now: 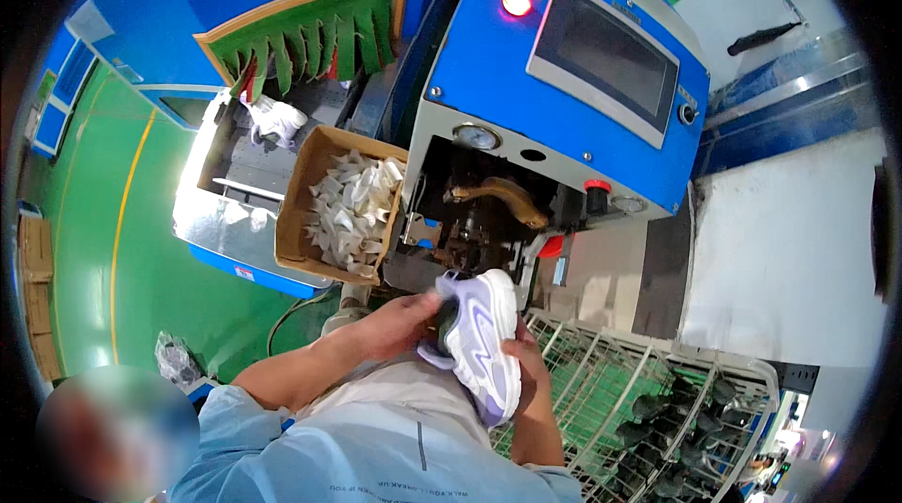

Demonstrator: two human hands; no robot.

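A white and purple sneaker (484,339) is held in front of my body, its thick white sole turned to the right. My right hand (528,362) wraps round the sole side from the right. At the sneaker's opening, my left hand (406,323) has its fingers pinched together at the collar; a small pale bit at the fingertips is too blurred to name. Something dark shows inside the opening. Just beyond the sneaker, a blue and white machine (554,61) has an open bay with a curved brown part (503,198) in it.
A cardboard box (299,212) of white folded pieces stands left of the machine. Behind it, another white sneaker (272,118) lies on a conveyor below green curtain strips (310,38). At lower right is a white wire rack (601,390) holding several dark shoe-shaped pieces (667,428).
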